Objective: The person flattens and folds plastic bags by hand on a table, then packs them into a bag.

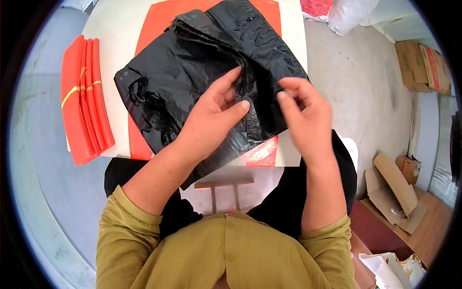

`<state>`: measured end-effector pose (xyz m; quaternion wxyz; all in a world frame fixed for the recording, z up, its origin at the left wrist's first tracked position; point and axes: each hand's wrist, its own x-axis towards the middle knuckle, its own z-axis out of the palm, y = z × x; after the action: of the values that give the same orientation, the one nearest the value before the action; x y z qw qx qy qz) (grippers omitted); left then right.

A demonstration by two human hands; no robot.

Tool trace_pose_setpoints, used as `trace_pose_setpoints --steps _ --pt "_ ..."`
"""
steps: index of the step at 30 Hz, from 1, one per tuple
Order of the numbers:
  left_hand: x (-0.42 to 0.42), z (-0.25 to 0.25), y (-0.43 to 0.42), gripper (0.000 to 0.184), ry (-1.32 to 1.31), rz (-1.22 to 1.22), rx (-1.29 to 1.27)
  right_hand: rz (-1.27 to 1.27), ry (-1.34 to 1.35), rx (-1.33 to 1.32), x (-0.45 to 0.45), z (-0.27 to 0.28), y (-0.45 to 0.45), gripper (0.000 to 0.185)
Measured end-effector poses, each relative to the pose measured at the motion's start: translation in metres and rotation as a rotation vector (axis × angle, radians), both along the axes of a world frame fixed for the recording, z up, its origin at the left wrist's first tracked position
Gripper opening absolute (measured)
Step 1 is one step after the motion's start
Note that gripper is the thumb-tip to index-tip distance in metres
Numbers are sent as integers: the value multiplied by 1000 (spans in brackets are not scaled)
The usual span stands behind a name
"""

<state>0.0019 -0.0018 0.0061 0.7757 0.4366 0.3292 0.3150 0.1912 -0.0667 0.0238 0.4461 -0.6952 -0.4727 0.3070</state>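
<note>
While left hand (213, 115) gapes over black bag (199, 60), closure of right hand (309, 114) is unclear; red bundles (87, 103) lie left of bag.

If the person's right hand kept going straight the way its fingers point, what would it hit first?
Probably the black plastic: the fingertips of the right hand point at it. Whether they already touch it is unclear from this one view.

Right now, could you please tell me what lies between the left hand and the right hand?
In the head view, black plastic, creased and folded, lies between the left hand and the right hand; nothing else shows there.
</note>
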Motion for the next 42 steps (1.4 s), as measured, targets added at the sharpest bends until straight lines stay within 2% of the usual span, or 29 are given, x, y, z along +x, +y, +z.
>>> trace_pose_setpoints --steps 2,3,6,7,10,13,17,23,32,36,38,39,42 --pt "1 -1 0 71 5 11 7 -82 -247 -75 17 5 3 24" --pt "1 -1 1 71 5 7 -1 -116 -455 46 24 3 4 24" --pt "0 0 1 71 -4 -3 -19 -81 -727 341 26 7 5 19" --pt "0 0 1 71 -13 -5 -20 29 -614 365 18 8 3 22" --pt "-1 -1 2 70 -13 -29 -12 213 -138 166 -17 1 -2 22" --pt "-1 -3 2 70 6 -26 15 212 -87 15 -25 -7 -3 20" --pt "-1 2 3 70 23 -34 42 163 104 -8 -20 -6 -4 14" --pt "-2 2 3 71 -5 -23 12 159 236 -88 -13 -1 -4 17" --pt "-2 3 3 71 43 -17 11 166 151 14 -15 -7 -4 19" --pt "-1 2 1 71 25 13 11 -37 183 -50 7 2 -2 13" --pt "-1 1 2 71 22 10 5 -144 197 41 17 7 0 13" --pt "-1 2 2 71 19 14 8 -196 59 95 18 9 0 10" --pt "0 3 1 71 5 12 20 17 -377 337 9 12 -2 10"
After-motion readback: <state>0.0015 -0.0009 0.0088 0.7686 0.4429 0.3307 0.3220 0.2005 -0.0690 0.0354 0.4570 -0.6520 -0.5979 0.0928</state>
